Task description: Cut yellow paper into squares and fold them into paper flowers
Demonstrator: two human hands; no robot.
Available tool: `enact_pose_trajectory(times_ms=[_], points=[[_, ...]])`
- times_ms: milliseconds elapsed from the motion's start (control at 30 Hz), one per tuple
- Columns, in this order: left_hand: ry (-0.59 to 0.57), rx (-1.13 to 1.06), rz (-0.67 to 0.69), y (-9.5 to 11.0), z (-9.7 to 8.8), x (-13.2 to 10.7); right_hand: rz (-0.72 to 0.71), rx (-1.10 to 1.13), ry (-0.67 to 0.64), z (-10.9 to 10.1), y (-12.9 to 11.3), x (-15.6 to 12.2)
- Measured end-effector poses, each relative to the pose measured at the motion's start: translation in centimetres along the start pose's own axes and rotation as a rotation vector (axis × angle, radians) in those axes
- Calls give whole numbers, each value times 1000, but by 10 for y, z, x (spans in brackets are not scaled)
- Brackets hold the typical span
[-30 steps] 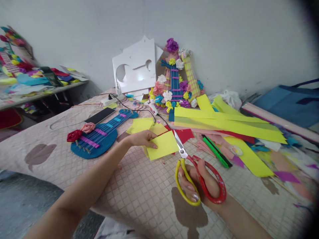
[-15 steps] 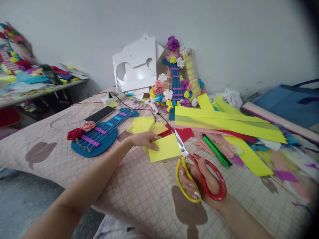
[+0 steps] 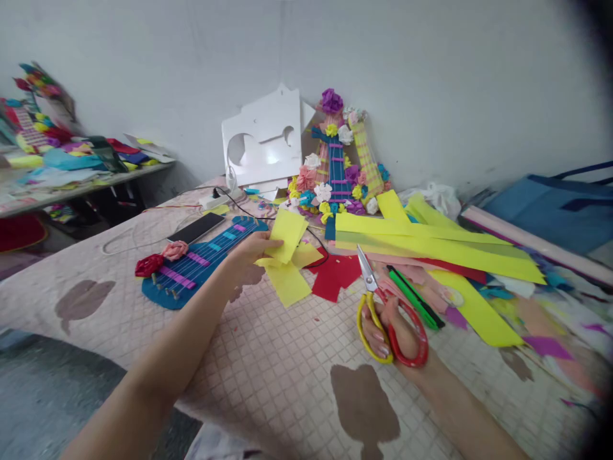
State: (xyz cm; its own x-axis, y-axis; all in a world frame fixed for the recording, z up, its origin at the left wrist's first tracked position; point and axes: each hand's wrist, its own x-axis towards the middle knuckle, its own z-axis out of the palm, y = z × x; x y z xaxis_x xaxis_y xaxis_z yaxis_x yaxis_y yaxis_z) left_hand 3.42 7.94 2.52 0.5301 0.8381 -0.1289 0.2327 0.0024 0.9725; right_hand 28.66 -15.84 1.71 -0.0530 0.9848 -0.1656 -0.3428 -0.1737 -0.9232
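Head view, left hand [image 3: 253, 246] pinching yellow paper [image 3: 288, 235], now moved away from scissors [image 3: 369, 281] gripped in right hand [image 3: 405, 333]

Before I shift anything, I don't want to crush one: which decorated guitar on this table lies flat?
The blue guitar with red and pink roses, beside the phone; the other guitars stand propped up at the back.

Paper squares [image 3: 287, 237] were held between guitar [image 3: 204, 265] and scissors [image 3: 370, 282].
Boards [image 3: 268, 154] were propped at the back edge of the table [image 3: 272, 370]; strips [image 3: 431, 241] were piled rightward, behind the cutter [image 3: 414, 298].
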Motion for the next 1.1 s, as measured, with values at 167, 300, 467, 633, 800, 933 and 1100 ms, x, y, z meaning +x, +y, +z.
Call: enact_pose_trajectory(times_ms=[167,300,467,633,800,933,1100], points=[[229,205,40,-5,5,2,-34,-624,202,-7,0,0],[400,377,128,-5,12,-8,-136,-1137,262,-8,-5,-3],[473,575,319,-5,22,-15,-219,-1667,456,-12,-12,-1],[402,583,452,-4,39,-17,-171,-1745,689,-54,-35,2],[382,557,489,-3,45,-17,-8,-1755,910,-117,-57,-9],[383,502,485,-10,41,-12,44,-1772,931,-153,-57,-18],[407,497,468,-10,36,-10,-63,-1761,913,-158,-62,-24]])
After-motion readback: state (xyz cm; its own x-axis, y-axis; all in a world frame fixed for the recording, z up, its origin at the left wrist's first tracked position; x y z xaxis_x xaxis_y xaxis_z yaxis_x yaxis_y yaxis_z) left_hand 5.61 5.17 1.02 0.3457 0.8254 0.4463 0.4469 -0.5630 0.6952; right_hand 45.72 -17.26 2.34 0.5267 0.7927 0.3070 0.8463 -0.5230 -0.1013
